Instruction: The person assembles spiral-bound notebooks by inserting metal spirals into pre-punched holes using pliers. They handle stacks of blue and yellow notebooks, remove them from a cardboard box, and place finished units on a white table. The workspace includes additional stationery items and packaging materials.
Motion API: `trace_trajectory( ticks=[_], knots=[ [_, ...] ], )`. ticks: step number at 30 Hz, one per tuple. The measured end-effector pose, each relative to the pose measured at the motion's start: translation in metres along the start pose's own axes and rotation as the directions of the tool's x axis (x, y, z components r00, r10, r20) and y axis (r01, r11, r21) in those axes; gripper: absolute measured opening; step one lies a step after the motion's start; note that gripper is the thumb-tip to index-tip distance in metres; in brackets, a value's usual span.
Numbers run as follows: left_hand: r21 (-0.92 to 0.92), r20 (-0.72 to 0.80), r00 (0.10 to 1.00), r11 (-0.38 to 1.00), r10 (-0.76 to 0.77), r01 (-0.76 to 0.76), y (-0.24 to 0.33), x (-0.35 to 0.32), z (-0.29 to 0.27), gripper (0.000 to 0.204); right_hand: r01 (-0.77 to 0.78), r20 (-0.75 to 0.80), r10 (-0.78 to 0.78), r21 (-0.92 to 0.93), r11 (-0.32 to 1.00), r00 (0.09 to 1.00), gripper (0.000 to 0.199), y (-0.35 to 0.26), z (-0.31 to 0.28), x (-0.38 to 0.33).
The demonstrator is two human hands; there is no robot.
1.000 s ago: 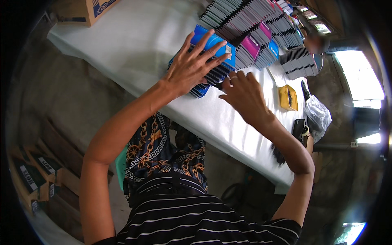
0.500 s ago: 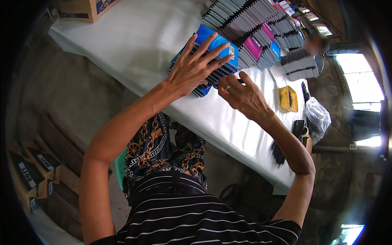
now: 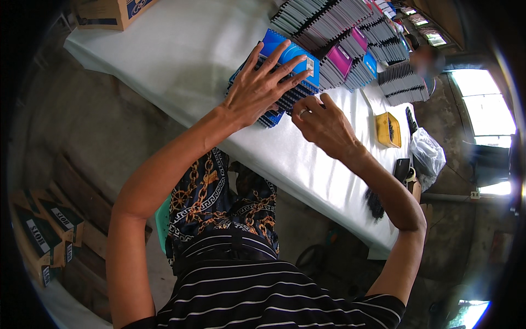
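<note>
Clear plastic bag, cardboard box

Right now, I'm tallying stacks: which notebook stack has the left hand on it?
The blue-topped stack nearest the person: the left hand lies spread on top; magenta-topped stacks to its right are untouched.

notebook pile on the table, carton to its left, tub to its right.
</note>
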State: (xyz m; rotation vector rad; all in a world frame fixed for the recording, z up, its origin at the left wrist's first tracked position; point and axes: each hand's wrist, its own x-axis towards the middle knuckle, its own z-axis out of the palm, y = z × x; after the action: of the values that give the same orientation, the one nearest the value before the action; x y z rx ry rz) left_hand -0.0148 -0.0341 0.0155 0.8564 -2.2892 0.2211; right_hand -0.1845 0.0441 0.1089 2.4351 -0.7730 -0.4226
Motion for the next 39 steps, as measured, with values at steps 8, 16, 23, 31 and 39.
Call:
trace_trajectory(
  ticks=[8, 16, 23, 31, 39],
  knots=[
    [0.004, -0.015, 1.000, 1.000, 0.021, -0.021, 0.000, -0.007, -0.006, 0.110, -0.216, 0.145, 0.212, 0.007, 0.976, 0.966, 0.017, -0.003, -0.018, 0.010],
    [-0.057, -0.096, 0.995, 0.998, -0.021, 0.016, -0.001, -0.016, 0.011, 0.107, 0.102, -0.050, -0.101, 0.005, 0.995, 0.994, 0.021, 0.012, 0.005, 0.006],
    [-0.009, -0.077, 0.997, 1.000, -0.024, 0.024, -0.003, -0.018, 0.013, 0.108, -0.237, 0.425, 0.230, -0.037, 0.971, 0.876, 0.007, -0.034, -0.002, 0.017],
    [-0.027, -0.041, 0.999, 0.999, -0.027, 0.026, -0.001, -0.023, 0.009, 0.109, 0.032, -0.011, -0.031, 0.092, 0.995, 0.999, 0.028, 0.001, 0.004, 0.012],
    [0.024, -0.043, 0.999, 0.999, -0.021, 0.022, 0.000, -0.024, 0.016, 0.110, -0.209, 0.505, 0.197, -0.035, 0.977, 0.840, 0.010, -0.036, 0.005, 0.026]
  ],
)
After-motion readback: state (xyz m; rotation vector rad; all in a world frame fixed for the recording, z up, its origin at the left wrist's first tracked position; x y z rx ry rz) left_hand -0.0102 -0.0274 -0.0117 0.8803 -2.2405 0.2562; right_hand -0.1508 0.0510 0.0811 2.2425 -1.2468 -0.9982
